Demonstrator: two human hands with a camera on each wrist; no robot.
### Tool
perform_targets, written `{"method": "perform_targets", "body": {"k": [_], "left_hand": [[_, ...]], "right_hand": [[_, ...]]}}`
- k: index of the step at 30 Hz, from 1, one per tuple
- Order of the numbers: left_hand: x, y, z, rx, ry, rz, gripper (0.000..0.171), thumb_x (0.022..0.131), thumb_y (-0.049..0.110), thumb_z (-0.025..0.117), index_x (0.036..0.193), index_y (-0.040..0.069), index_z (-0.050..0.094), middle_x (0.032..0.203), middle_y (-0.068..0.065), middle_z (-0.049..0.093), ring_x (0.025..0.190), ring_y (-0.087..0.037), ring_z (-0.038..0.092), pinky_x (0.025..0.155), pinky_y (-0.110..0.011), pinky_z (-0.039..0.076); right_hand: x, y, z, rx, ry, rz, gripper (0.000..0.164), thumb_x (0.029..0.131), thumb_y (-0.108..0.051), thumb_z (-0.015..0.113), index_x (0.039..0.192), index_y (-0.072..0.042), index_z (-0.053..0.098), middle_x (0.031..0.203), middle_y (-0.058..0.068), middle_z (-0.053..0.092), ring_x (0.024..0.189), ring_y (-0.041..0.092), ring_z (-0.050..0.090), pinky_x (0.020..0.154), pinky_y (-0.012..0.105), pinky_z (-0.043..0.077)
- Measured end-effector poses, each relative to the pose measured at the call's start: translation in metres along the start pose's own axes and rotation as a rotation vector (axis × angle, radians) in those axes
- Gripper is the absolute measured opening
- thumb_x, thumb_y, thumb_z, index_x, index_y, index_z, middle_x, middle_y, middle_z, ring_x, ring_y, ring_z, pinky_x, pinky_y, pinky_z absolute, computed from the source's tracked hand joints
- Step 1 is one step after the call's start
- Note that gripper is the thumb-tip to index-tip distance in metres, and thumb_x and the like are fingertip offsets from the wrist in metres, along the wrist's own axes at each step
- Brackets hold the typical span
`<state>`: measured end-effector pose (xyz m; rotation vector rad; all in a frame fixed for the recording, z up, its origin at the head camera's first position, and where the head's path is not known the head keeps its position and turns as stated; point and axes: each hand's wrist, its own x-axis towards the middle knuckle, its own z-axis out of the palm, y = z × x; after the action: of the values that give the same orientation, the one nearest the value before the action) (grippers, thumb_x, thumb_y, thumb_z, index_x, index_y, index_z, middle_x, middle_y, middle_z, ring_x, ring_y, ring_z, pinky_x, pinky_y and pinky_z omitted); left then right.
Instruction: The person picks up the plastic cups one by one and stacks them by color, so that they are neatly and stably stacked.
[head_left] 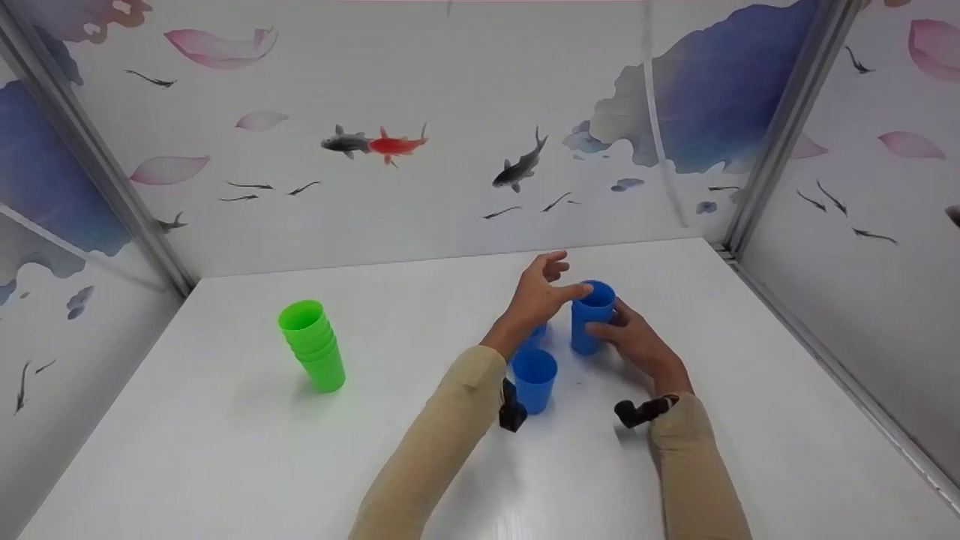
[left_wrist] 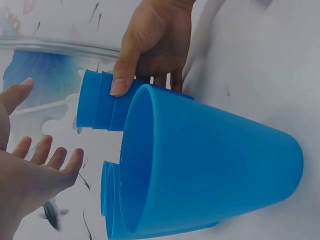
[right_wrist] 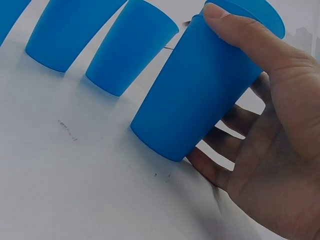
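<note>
A stack of blue cups (head_left: 586, 331) stands upright on the white table, and my right hand (head_left: 637, 339) holds it from the right side. In the right wrist view the thumb lies near the rim while the other fingers curl round the back of the blue stack (right_wrist: 192, 85). My left hand (head_left: 534, 298) is by the stack's top; the left wrist view shows its fingers spread and apart from the cups. Nearer to me stands a single blue cup (head_left: 534, 390), with more blue cups (head_left: 537, 336) behind it, partly hidden by my left arm.
A leaning-looking stack of green cups (head_left: 322, 364) stands on the left part of the white table (head_left: 225, 465). Printed wall panels (head_left: 450, 210) enclose the table at the back and both sides, with metal posts (head_left: 787, 127) at the corners.
</note>
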<state>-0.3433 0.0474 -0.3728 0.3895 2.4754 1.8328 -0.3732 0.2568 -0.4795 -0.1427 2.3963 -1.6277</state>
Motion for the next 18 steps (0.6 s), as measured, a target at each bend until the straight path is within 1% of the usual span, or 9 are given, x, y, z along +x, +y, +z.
{"method": "perform_targets", "body": {"k": [2,5,9,14,18], "left_hand": [[-0.004,-0.001,-0.004,0.008,-0.013,0.012,0.067,0.092,0.028,0.074,0.15,0.015,0.043,0.15,-0.009,0.053,0.142,-0.027,0.046,0.116,-0.046,0.043],[-0.01,-0.003,-0.011,0.013,-0.027,0.025,0.067,0.092,0.029,0.073,0.15,0.014,0.043,0.149,-0.01,0.053,0.142,-0.027,0.047,0.116,-0.046,0.042],[-0.016,-0.006,-0.022,-0.011,-0.026,0.025,0.066,0.093,0.033,0.072,0.15,0.015,0.043,0.149,-0.009,0.054,0.142,-0.027,0.047,0.116,-0.046,0.042],[-0.026,-0.013,-0.032,-0.049,-0.02,0.022,0.066,0.092,0.034,0.072,0.149,0.016,0.044,0.148,-0.007,0.055,0.141,-0.026,0.048,0.115,-0.047,0.043],[-0.037,-0.019,-0.04,-0.041,-0.028,0.03,0.064,0.091,0.033,0.072,0.147,0.018,0.046,0.147,-0.005,0.056,0.141,-0.025,0.048,0.115,-0.048,0.043]], "right_hand": [[0.0,0.001,0.0,0.009,-0.002,0.0,0.11,0.083,-0.064,0.071,0.163,-0.027,0.004,0.17,0.013,0.012,0.156,0.042,0.011,0.121,0.069,0.012],[0.0,0.0,0.0,0.036,-0.011,-0.026,0.108,0.086,-0.059,0.071,0.163,-0.024,0.003,0.169,0.015,0.012,0.156,0.042,0.011,0.122,0.067,0.013],[0.0,0.0,0.0,0.062,-0.007,-0.036,0.107,0.087,-0.054,0.072,0.163,-0.021,0.003,0.169,0.016,0.011,0.156,0.042,0.01,0.123,0.064,0.013],[0.001,0.002,0.0,0.046,-0.004,-0.004,0.113,0.085,-0.058,0.072,0.163,-0.021,0.0,0.17,0.015,0.007,0.156,0.042,0.008,0.123,0.065,0.012],[0.0,0.002,0.0,0.022,0.005,-0.019,0.115,0.084,-0.06,0.072,0.162,-0.02,-0.002,0.17,0.016,0.008,0.156,0.044,0.009,0.123,0.065,0.013]]}}
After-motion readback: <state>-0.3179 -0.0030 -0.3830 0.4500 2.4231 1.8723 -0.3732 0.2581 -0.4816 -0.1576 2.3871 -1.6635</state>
